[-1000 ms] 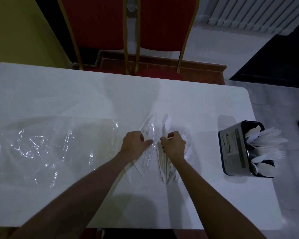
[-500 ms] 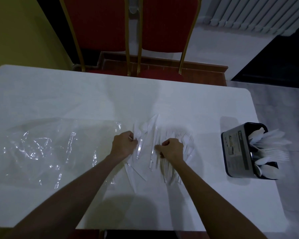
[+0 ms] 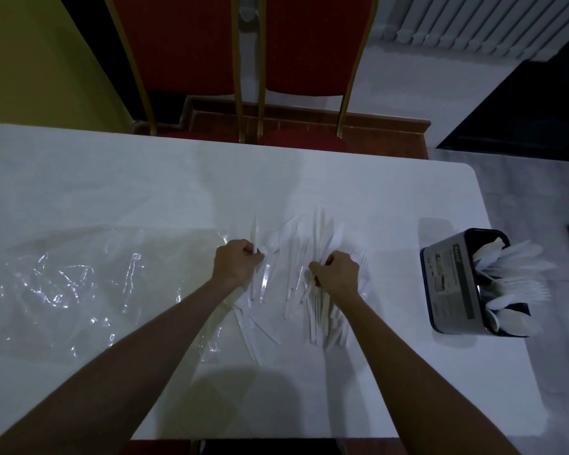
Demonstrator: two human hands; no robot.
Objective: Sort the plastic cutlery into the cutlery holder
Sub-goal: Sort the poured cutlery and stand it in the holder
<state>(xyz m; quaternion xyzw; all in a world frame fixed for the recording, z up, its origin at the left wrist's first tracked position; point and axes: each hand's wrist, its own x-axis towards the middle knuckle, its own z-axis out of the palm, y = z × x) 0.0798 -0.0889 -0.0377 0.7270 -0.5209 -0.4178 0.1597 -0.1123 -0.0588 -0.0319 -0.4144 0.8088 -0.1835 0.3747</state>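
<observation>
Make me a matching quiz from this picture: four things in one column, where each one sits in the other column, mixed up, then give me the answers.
Things
1. cutlery holder
2. clear plastic bag
3. loose cutlery
4. red chairs

Places
A. beyond the far edge of the table
B. in the middle of the table
C. near the table's right edge
D. spread over the table's left part

Pairs: 1-C, 2-D, 3-B, 4-A
</observation>
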